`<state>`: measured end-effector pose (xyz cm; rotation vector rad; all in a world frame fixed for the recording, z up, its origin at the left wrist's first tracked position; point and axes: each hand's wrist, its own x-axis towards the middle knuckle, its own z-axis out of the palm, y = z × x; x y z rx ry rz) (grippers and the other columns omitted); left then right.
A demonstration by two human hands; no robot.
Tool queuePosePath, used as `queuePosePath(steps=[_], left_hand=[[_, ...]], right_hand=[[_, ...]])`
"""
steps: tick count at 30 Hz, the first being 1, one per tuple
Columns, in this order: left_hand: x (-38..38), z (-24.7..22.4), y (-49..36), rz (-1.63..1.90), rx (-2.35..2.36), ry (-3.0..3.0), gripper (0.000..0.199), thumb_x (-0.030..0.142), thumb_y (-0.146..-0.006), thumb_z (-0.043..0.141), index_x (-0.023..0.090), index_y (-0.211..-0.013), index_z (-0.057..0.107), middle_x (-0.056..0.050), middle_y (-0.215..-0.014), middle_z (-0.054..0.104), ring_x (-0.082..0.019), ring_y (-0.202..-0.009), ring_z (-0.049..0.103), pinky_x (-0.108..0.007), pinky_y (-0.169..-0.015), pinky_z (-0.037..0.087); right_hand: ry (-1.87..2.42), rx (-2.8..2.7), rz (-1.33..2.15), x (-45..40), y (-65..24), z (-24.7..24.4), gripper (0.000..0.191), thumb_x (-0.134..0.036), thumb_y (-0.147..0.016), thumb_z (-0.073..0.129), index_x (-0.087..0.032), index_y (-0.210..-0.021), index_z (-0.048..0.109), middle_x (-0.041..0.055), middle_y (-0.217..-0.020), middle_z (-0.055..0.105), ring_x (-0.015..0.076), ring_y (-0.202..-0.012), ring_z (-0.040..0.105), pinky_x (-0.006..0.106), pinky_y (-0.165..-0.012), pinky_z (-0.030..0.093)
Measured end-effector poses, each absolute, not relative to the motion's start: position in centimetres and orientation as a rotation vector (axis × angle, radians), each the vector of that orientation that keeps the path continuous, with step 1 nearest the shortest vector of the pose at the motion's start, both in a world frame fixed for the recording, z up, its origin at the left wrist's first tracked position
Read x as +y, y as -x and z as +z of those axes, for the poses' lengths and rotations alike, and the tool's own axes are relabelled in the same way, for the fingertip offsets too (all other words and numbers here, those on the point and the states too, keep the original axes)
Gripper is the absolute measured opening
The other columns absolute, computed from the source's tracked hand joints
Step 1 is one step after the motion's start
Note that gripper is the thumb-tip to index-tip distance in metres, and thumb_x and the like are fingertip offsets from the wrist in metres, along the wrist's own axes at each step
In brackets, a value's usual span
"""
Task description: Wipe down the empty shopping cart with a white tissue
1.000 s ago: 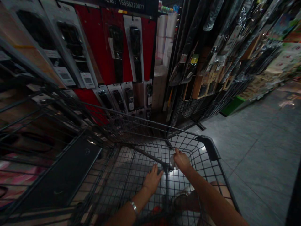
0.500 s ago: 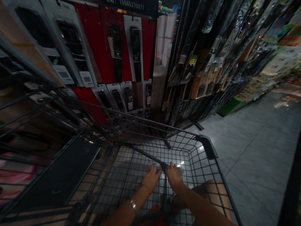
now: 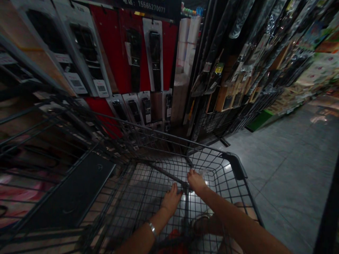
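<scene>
My right hand (image 3: 196, 181) is closed over the cart's mesh, close to where two thick bars meet. A pale, thin, translucent piece (image 3: 203, 172) sticks out beside its fingers; blur hides what kind of thing it is. Lower and to the left, my left hand (image 3: 169, 201) has its fingers stretched toward the same bar joint, with a silver bracelet (image 3: 152, 228) on the wrist. Whether its fingertips touch the bar I cannot tell. Both hands are over the dark wire shopping cart (image 3: 234, 164), whose mesh lies under them.
Packaged black items (image 3: 155, 53) hang on a red-backed display ahead. Tools in plastic wrap (image 3: 238, 21) hang to its right, with wooden pieces (image 3: 225, 98) below. A dark panel (image 3: 87, 190) is on the cart's left. Grey tiled floor (image 3: 286, 169) runs along the right.
My right hand has moved up and slightly farther from me, away from my left hand, with the pale piece. My left hand stays in nearly the same place. The view has shifted slightly.
</scene>
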<state>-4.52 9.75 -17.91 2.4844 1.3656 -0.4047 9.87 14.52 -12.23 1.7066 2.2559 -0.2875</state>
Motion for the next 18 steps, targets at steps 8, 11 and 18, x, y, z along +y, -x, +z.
queuePosePath(steps=[8, 11, 18], left_hand=[[9.8, -18.4, 4.4, -0.386, 1.393, -2.423, 0.044, 0.011, -0.09, 0.04, 0.026, -0.131, 0.046, -0.019, -0.143, 0.035, -0.031, -0.132, 0.035, -0.039, -0.091, 0.048], [9.7, -18.8, 4.5, -0.381, 1.396, -2.466, 0.046, 0.01, -0.089, 0.042, 0.027, -0.132, 0.044, -0.017, -0.142, 0.037, -0.03, -0.132, 0.035, -0.039, -0.09, 0.049], [9.7, -19.4, 4.6, -0.377, 1.375, -2.499, 0.052, 0.007, -0.086, 0.047, 0.028, -0.133, 0.042, -0.018, -0.143, 0.035, -0.031, -0.132, 0.034, -0.039, -0.089, 0.049]], right_hand=[[-1.862, 2.031, -0.19, 14.9, -12.3, -12.0, 0.031, 0.0, -0.082, 0.04, -0.003, -0.099, 0.066, 0.0237, -0.101, 0.061, 0.0302, -0.099, 0.058, 0.04, -0.079, 0.046], [-1.939, 1.99, -0.219, 14.5, -12.3, -12.2, 0.031, -0.001, -0.077, 0.048, -0.002, -0.105, 0.063, 0.0232, -0.105, 0.06, 0.0295, -0.104, 0.055, 0.036, -0.081, 0.044], [-2.049, 1.875, -0.166, 13.8, -11.9, -13.1, 0.032, 0.004, -0.08, 0.039, -0.003, -0.096, 0.065, 0.0216, -0.098, 0.062, 0.0252, -0.098, 0.057, 0.032, -0.08, 0.043]])
